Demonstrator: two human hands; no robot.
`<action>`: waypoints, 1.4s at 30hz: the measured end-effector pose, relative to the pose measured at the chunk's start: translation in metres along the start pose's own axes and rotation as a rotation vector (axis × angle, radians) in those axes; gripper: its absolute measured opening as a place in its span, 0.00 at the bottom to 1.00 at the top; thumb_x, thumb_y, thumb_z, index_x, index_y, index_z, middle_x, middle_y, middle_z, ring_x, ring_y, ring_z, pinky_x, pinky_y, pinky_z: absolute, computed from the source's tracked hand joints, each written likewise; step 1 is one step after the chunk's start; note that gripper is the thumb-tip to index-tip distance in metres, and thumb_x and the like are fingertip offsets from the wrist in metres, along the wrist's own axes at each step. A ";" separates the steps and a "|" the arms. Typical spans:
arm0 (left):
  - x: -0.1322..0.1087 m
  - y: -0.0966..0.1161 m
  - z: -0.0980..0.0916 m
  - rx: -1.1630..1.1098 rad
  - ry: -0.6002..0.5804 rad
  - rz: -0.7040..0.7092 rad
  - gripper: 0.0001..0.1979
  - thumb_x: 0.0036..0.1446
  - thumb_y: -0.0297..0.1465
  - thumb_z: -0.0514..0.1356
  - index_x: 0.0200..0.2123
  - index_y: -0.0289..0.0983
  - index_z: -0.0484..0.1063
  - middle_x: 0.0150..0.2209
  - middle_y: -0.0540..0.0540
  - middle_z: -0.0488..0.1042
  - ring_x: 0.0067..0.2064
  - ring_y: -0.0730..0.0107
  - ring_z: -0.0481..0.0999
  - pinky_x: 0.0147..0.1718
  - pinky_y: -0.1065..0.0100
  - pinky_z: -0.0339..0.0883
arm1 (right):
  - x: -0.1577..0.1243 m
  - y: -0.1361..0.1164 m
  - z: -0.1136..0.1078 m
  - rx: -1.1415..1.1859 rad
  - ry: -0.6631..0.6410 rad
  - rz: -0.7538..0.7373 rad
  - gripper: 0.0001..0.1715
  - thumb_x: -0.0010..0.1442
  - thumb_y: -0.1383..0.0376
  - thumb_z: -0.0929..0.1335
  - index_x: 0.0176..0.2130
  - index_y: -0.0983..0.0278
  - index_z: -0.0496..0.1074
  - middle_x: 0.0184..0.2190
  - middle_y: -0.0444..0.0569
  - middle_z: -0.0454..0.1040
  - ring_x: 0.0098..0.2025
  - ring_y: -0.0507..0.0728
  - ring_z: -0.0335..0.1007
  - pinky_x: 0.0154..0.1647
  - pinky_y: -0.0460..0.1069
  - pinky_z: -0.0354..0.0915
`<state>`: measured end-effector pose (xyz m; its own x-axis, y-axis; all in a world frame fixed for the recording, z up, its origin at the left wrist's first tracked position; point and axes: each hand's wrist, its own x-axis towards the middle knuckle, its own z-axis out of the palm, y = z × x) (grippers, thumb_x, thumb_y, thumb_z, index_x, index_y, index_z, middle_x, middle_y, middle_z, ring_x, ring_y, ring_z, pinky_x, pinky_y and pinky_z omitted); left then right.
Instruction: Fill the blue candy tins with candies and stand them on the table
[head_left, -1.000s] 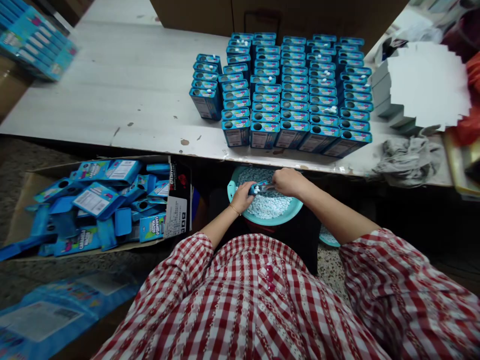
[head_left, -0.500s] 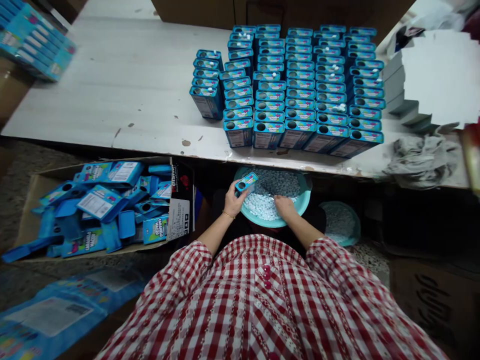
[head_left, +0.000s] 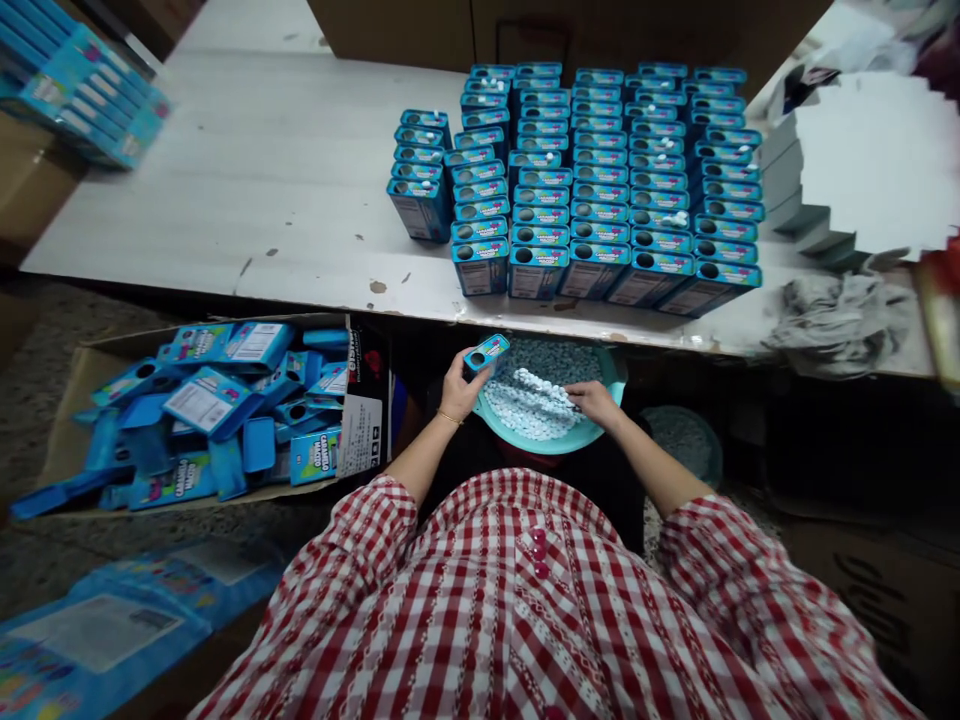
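My left hand (head_left: 459, 387) is closed around a small blue tin (head_left: 486, 353), tilted with its round opening showing, at the left rim of a turquoise basin (head_left: 611, 395). Small white candies (head_left: 525, 415) fill the basin. Over its right side, my right hand (head_left: 596, 402) grips a scoop (head_left: 545, 388) heaped with candies; its handle is mostly covered by my fingers. Rows of blue tins (head_left: 538, 258) stand upright on the white table (head_left: 300, 190), several with loose white candies on their lids.
An open carton (head_left: 67, 420) of jumbled blue tins lies at the left. Blue packages (head_left: 90, 640) are below it. A second basin (head_left: 684, 440) sits right of mine. Crumpled cloth (head_left: 840, 310) and white card pieces (head_left: 874, 165) lie at the table's right.
My right hand has lifted the loaded scoop out of the candies and moved right. My left hand has shifted slightly up and left with the tin.
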<state>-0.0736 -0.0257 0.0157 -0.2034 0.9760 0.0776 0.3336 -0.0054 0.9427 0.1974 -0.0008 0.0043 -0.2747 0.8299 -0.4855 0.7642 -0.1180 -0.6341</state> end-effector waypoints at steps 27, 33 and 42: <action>-0.006 -0.013 0.047 0.227 -0.274 0.143 0.23 0.45 0.24 0.56 0.48 0.35 0.65 0.47 0.41 0.70 0.49 0.60 0.69 0.51 0.58 0.61 | -0.054 -0.166 -0.076 -0.907 -0.060 -0.107 0.19 0.56 0.71 0.59 0.43 0.69 0.73 0.37 0.64 0.74 0.43 0.66 0.71 0.40 0.55 0.65; -0.006 -0.011 0.050 0.216 -0.253 0.171 0.20 0.47 0.26 0.57 0.47 0.34 0.66 0.47 0.40 0.70 0.49 0.60 0.69 0.51 0.59 0.62 | -0.064 -0.157 -0.075 -0.930 -0.032 -0.131 0.19 0.57 0.72 0.57 0.40 0.69 0.74 0.38 0.63 0.74 0.41 0.64 0.72 0.39 0.52 0.65; -0.011 0.001 0.028 0.140 -0.177 0.111 0.19 0.49 0.29 0.59 0.47 0.37 0.65 0.46 0.43 0.72 0.47 0.63 0.71 0.49 0.61 0.63 | -0.060 -0.071 -0.082 -0.767 0.048 -0.112 0.22 0.59 0.69 0.58 0.49 0.57 0.70 0.45 0.51 0.73 0.44 0.59 0.70 0.41 0.49 0.64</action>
<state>-0.0449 -0.0300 0.0067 0.0020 0.9941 0.1089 0.4716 -0.0969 0.8765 0.2070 0.0026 0.1279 -0.3619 0.8397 -0.4050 0.9285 0.3636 -0.0757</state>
